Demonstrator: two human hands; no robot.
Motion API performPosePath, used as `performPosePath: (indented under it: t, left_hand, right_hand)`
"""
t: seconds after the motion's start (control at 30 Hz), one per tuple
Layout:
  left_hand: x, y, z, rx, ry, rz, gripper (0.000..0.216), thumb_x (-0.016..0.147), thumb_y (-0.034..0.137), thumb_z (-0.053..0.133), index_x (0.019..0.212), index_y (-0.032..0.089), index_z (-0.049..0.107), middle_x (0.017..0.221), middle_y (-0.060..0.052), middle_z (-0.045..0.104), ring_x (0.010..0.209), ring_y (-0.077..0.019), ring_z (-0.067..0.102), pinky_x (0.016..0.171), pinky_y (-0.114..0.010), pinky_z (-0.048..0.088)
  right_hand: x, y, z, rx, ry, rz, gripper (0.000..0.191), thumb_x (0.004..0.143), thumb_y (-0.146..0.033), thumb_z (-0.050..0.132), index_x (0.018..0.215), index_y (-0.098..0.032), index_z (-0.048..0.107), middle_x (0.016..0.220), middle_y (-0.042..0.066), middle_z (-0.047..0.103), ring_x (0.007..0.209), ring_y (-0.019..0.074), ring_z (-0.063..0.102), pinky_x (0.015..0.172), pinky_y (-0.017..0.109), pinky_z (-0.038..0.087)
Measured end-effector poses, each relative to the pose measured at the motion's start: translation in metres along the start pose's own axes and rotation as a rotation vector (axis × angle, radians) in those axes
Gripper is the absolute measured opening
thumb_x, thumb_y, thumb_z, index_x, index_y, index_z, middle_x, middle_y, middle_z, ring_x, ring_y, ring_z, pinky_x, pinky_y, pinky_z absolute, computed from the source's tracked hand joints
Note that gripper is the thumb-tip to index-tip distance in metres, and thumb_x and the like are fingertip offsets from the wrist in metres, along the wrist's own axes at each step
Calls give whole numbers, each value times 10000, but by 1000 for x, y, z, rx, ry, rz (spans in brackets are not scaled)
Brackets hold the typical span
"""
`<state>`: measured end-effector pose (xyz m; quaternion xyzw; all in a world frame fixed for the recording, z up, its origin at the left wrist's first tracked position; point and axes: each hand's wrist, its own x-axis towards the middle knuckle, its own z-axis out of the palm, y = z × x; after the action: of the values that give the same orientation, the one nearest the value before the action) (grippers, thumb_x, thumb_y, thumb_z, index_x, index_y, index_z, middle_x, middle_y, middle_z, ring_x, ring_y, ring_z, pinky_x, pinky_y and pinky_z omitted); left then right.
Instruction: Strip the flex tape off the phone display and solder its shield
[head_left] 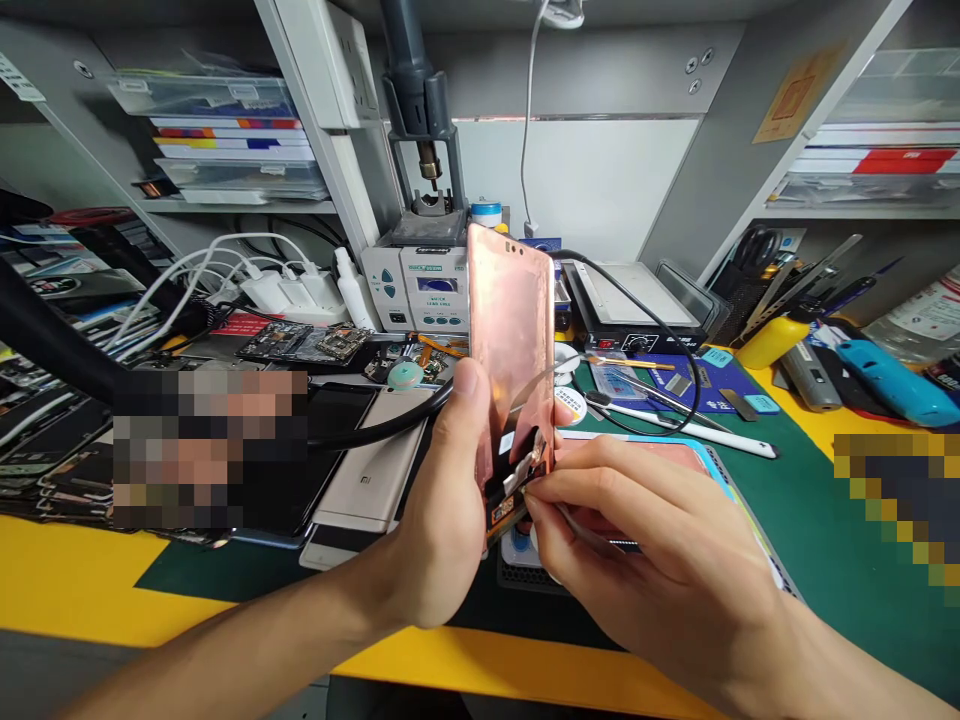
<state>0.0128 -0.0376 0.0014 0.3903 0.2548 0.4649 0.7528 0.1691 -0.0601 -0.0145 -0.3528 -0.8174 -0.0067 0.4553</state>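
A phone screen panel (pixel 514 310) with a copper-coloured back stands upright in my left hand (pixel 446 500), whose thumb lies along its left edge. At its lower end are a black area, a crumpled silvery strip (pixel 517 477) and a small gold-coloured circuit patch (pixel 502 510). My right hand (pixel 637 530) has thumb and index finger pinched together at the panel's lower right edge, beside the strip; what lies between the fingertips is too small to make out. Below the hands, partly covered, a second copper-coloured panel (pixel 675 458) rests on a blue-edged holder.
Behind stands a soldering station (pixel 416 290); a hot plate (pixel 626 310) is to its right. A black cable (pixel 382 432) crosses left of the panel. Phones (pixel 367 480) lie at left. A white brush (pixel 697 430), tweezers and a yellow bottle (pixel 772 340) are at right.
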Motion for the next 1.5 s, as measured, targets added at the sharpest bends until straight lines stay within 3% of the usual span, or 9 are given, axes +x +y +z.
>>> performPosePath:
  t: [0.3,0.47,0.63,0.83,1.07,1.3,1.5]
  left_hand:
    - [4,-2,-3,-13,-5,-9,601,929,745,512,925,184,731,782,-41,715,743,-217,724,759,-333,602]
    - [4,-9,-6,-85,-55,-14,639,962,744,434,969,183,741,747,-29,676,747,-195,692,765,-315,587]
    - [3,-9,-4,-80,-29,-18,623,937,736,512,937,153,732,809,-50,684,785,-182,664,788,-292,569]
    - [1,-2,-2,-21,-16,5,616,985,701,442,946,161,735,806,-61,715,819,-234,724,853,-359,579]
    - [1,-2,0,-14,9,-20,621,935,741,505,944,168,742,790,-46,721,796,-225,722,818,-338,588]
    - [2,-2,1,-16,9,9,595,936,718,533,925,159,733,765,-51,714,765,-222,727,789,-323,592]
    - [2,0,-2,22,-28,25,599,1008,651,422,1012,168,777,803,-51,748,820,-248,737,801,-360,577]
  right_hand:
    - [1,-1,-2,-11,22,-19,152,865,16,670,849,-125,726,801,81,775,691,104,690,710,204,553]
    - [0,-1,-3,-59,48,-42,142,860,-7,695,849,-147,715,845,73,796,756,121,737,760,205,573]
    - [-2,-1,-2,-61,44,-54,163,854,0,692,872,-161,703,830,65,791,736,138,737,698,231,578]
    - [1,-1,-1,-39,-2,-10,206,879,16,639,909,-181,692,764,40,759,620,116,644,617,242,553]
    - [0,-1,-2,-41,38,-44,153,867,-3,685,874,-155,701,781,52,767,688,124,696,703,234,579]
    - [1,0,-1,-33,1,-9,193,864,21,657,899,-165,697,742,37,744,611,110,638,615,234,550]
    - [2,0,-1,-11,-7,4,197,876,19,648,912,-171,686,740,42,744,597,117,626,551,246,507]
